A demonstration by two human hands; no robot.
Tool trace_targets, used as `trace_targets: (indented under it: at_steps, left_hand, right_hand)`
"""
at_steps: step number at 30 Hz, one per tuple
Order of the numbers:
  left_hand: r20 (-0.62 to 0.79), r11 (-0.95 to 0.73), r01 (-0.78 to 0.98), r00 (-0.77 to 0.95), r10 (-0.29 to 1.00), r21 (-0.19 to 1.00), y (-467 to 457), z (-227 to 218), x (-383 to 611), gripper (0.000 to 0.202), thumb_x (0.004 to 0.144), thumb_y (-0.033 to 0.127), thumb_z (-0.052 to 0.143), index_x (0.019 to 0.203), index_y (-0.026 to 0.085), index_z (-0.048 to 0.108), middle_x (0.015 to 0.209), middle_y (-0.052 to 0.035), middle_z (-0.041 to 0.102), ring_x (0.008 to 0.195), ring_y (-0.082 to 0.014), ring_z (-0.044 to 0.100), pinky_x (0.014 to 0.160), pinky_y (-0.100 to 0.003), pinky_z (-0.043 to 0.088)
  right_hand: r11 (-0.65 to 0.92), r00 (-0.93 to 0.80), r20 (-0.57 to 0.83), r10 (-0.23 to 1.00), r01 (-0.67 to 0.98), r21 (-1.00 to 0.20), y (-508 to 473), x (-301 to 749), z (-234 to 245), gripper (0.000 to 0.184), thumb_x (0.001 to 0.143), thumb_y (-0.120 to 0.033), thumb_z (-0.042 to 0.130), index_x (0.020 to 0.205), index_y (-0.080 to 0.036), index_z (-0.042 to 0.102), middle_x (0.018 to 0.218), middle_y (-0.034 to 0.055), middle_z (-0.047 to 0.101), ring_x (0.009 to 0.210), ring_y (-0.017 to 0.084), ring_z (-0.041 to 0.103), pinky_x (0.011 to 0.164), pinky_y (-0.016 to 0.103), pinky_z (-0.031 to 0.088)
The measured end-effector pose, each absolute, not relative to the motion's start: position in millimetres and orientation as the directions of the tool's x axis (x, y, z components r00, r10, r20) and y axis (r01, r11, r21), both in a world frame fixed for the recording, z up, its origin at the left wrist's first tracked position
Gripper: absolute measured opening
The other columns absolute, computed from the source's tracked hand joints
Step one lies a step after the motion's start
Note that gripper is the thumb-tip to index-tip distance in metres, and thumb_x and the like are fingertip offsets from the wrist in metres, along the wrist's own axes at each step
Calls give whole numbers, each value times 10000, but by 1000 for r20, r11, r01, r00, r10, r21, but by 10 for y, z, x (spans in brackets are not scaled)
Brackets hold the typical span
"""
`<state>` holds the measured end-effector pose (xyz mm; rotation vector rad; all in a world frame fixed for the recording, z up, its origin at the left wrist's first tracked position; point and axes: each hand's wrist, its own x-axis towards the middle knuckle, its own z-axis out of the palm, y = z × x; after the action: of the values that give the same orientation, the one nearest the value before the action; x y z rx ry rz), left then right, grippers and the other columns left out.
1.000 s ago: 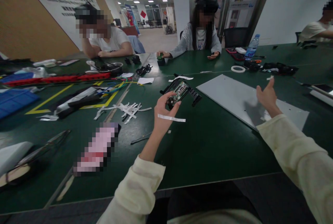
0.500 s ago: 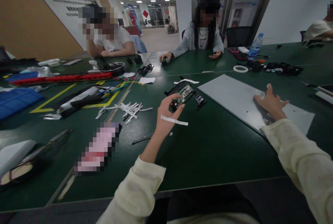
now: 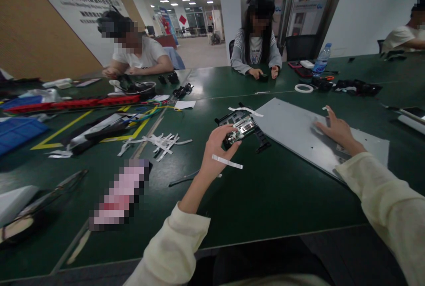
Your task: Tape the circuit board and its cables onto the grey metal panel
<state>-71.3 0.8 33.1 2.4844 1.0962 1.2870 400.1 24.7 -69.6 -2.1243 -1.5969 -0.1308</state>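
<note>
My left hand [image 3: 219, 149] is closed around the near end of a green circuit board [image 3: 245, 127], thumb and fingers on its edges. Stuck across the base of that thumb is a white tape strip [image 3: 229, 162]. Behind and right of the board shows a black plastic frame [image 3: 262, 137]; the board hides part of it. Another white strip [image 3: 247, 110] curves over the frame's far side. Above the grey flat panel [image 3: 285, 122] hovers my right hand [image 3: 340, 131], fingers apart, a small white piece [image 3: 325, 108] at one fingertip.
Loose white strips [image 3: 166, 143] and a pink phone-like slab [image 3: 121, 197] lie on the left. A tape roll [image 3: 303, 88] and a water bottle [image 3: 322, 60] stand beyond the panel. Two people sit across the green table [image 3: 265, 206], another far right.
The view has shifted slightly. My left hand keeps the board, nearer the frame's far strip; my right hand stays spread over the panel. The person opposite has drawn both hands together around a small dark thing.
</note>
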Motion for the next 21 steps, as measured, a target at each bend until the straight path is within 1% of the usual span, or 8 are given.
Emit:
trace_targets:
  at_steps: [3,5,9,12,15,19,21]
  left_hand:
    - [645,-742,541,412,644,396,0,329,-683,294,816,254,628,1103,207,585,1225,-72,608,1193,-232,524,1034,-467,410]
    - [639,-760,534,448,626,370,-2,316,-660,291,819,253,626,1104,207,585,1232,-74,601,1203,-233,513,1047,-472,396]
    - [600,-802,500,547,584,326,-13,269,-621,301,828,275,620,1118,206,574,1254,-81,581,1220,-235,493,1063,-474,379]
    - [550,-819,475,610,571,322,-28,234,-599,303,840,278,605,1132,208,563,1276,-84,564,1240,-235,471,1064,-473,377]
    - [504,-825,460,653,565,329,-40,209,-576,303,842,279,600,1135,213,559,1277,-86,562,1235,-243,474,1060,-484,375]
    - [462,-828,450,687,561,336,-49,174,-532,295,842,287,599,1126,214,565,1268,-91,568,1229,-253,477,1053,-490,376]
    - [439,-828,442,704,559,345,-45,147,-510,300,834,281,608,1125,218,565,1267,-91,570,1231,-256,476,1053,-492,374]
  right_hand:
    - [-75,190,331,924,941,-329,281,3875,-709,874,828,-605,476,1510,-166,152,1192,203,598,1054,338,562,927,488,384]
    - [44,76,330,941,939,-341,313,3751,-705,861,839,-594,459,1511,-159,144,1224,184,588,1106,328,547,962,482,384]
    - [240,-107,339,935,893,-380,377,3414,-657,792,859,-578,443,1506,-213,170,1298,136,555,1196,306,509,1013,500,368]
    - [300,-166,321,933,850,-433,429,3132,-602,756,871,-575,435,1505,-251,180,1356,113,516,1236,304,486,1023,508,367]
    - [328,-199,294,935,803,-498,488,2886,-550,736,888,-568,412,1512,-285,143,1366,79,518,1268,288,465,1039,502,361]
    - [356,-246,262,933,738,-574,563,2657,-502,694,915,-557,361,1514,-319,105,1376,40,514,1304,258,432,1073,498,324]
    - [362,-264,248,932,700,-615,587,2573,-487,670,924,-554,344,1512,-331,113,1389,29,501,1309,252,427,1086,503,304]
